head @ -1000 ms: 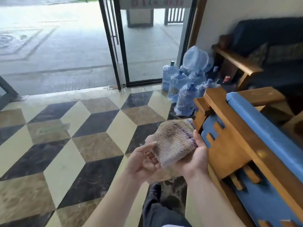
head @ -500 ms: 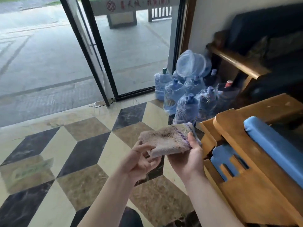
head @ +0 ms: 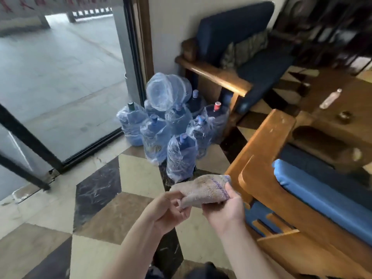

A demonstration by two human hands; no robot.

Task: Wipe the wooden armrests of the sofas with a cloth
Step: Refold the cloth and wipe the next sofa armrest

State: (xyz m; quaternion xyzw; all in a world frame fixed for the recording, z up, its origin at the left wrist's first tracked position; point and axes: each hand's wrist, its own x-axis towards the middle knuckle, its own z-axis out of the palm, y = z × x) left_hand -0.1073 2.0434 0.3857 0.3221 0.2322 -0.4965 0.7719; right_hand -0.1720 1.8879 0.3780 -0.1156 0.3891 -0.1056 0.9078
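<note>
While both hands grip it | cloth (head: 203,191) between left hand (head: 168,211), right hand (head: 225,208) | beside armrest (head: 261,146)

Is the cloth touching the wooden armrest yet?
Cannot tell. In the head view the cloth, held by both hands, has its right edge right against the near armrest in the picture, but no contact or gap shows plainly.

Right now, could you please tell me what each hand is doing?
Left hand: pinching the folded beige terry cloth.
Right hand: gripping the same cloth.

Single head-worn view, looking forward and down — close over the hands, wide-angle
</note>
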